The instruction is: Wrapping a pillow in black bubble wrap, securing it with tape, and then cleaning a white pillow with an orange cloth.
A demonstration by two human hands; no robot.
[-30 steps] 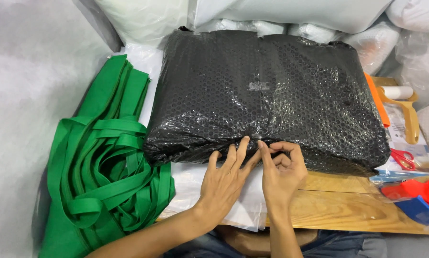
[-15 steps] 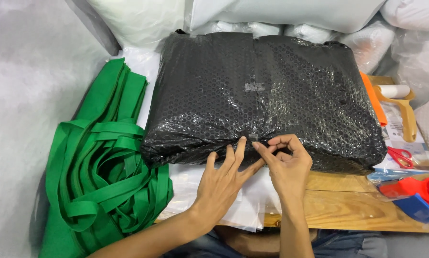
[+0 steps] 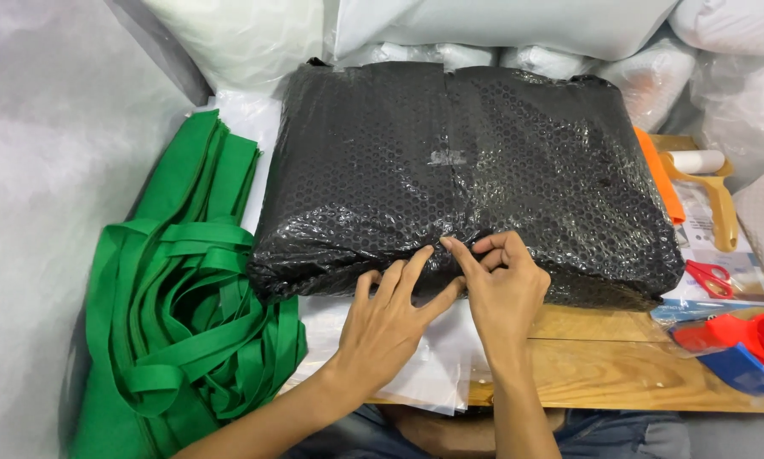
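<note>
A large parcel wrapped in black bubble wrap (image 3: pixel 467 170) lies on the wooden table (image 3: pixel 620 365). My left hand (image 3: pixel 386 319) rests flat with its fingers spread against the parcel's near edge, at the seam where the wrap overlaps. My right hand (image 3: pixel 505 289) is beside it, thumb and forefinger pinching the wrap at that seam. A small piece of clear tape (image 3: pixel 446 157) sits on the parcel's top along the same seam.
A pile of green fabric bags (image 3: pixel 186 297) with looped handles lies to the left. Clear plastic sheets (image 3: pixel 437 365) lie under my hands. At the right are red scissors (image 3: pixel 712 278), a roller with a wooden handle (image 3: pixel 712 183) and a red-and-blue tape dispenser (image 3: pixel 743 344). White stuffed bags (image 3: pixel 501 25) line the back.
My right hand has shifted slightly up the parcel's edge and pinches the wrap at the seam. My left hand stays pressed beside it, fingers a little lower.
</note>
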